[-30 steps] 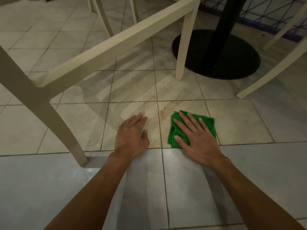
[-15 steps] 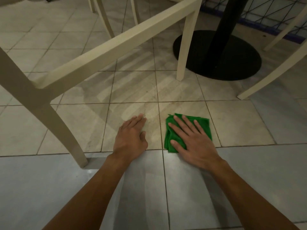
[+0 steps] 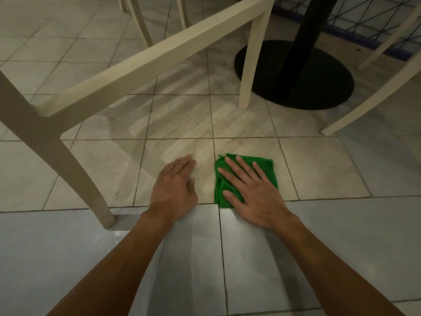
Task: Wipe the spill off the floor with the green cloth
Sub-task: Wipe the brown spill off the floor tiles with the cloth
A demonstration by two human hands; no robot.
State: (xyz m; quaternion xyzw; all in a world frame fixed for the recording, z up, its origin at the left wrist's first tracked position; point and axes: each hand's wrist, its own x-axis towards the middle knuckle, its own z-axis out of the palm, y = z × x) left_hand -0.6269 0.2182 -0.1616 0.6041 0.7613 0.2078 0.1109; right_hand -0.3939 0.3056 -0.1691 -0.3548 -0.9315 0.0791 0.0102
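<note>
A folded green cloth [image 3: 268, 166] lies flat on the beige floor tile just right of a grout line. My right hand [image 3: 250, 190] presses on it with straight, spread fingers, covering most of its middle. My left hand [image 3: 174, 188] rests flat on the neighbouring tile to the left, fingers together, touching nothing else. A faint brownish smear of the spill [image 3: 200, 156] shows on the tile between and just beyond the two hands.
A cream chair frame [image 3: 141, 62] slants across the upper left, one leg [image 3: 75, 174] planted left of my left hand and another [image 3: 248, 83] beyond the cloth. A black table base [image 3: 319, 83] sits farther back. Another cream leg [image 3: 364, 106] angles in at right.
My right hand slid the cloth a little leftward and toward me over the brownish stain, which now looks fainter. My left hand has stayed in place.
</note>
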